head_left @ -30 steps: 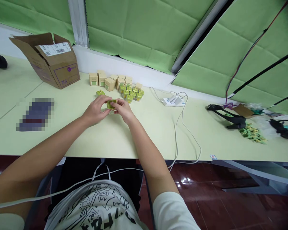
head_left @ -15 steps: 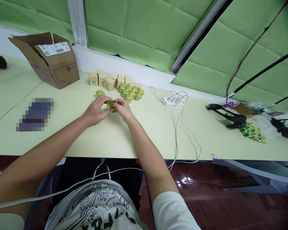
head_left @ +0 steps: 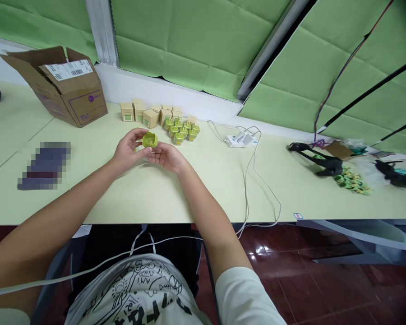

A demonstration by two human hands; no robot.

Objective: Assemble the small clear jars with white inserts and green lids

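My left hand (head_left: 127, 149) pinches a small yellow-green hollow piece (head_left: 150, 140), shaped like a shallow cup with its open side facing me. My right hand (head_left: 168, 156) is just to the right and below, palm turned up and fingers spread. Its fingertips lie close to the piece; whether they touch it I cannot tell. Just beyond the hands stand several small clear containers with green lids (head_left: 178, 134), grouped closely. Behind these are several small cardboard boxes (head_left: 150, 118) with green labels.
A large open cardboard carton (head_left: 88, 106) stands at the back left, with a blurred dark item (head_left: 49, 164) in front of it. A white power strip (head_left: 242, 139) trails cables over the table edge. Farther right lie black straps (head_left: 320, 160) and green-yellow pieces (head_left: 352, 180).
The green piece has turned so its hollow side shows. My right hand has let go of it and opened below it, while my left hand keeps hold.
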